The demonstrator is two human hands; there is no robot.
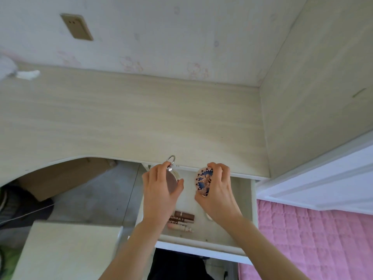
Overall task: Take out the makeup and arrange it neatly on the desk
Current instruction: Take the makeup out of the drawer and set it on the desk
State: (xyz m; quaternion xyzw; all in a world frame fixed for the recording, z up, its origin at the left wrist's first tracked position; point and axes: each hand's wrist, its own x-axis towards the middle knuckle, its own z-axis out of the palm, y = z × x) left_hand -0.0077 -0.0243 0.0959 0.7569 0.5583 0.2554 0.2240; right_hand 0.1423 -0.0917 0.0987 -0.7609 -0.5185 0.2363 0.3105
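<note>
Evidently two compacts are being lifted at once, one in each hand, so that a single trip from the drawer (240,201) to the desk (129,118) serves for both. The left hand (159,188) is curled round a plain round compact (172,181), gripped at its rim; a metal ring (171,159) stands at its top, just over the desk's front edge. The right hand (217,188) is closed on a patterned compact (203,181), held by its edge with the decorated face turned inward, probably so it can be set down flat. Both are held above the open drawer, close to the desk edge but not yet over the desktop. Left behind in the drawer, near its front, are some brown tubes (182,218) and paler sticks (180,227), lying side by side. No makeup is seen on the desktop, so the arranging is judged barely begun.
</note>
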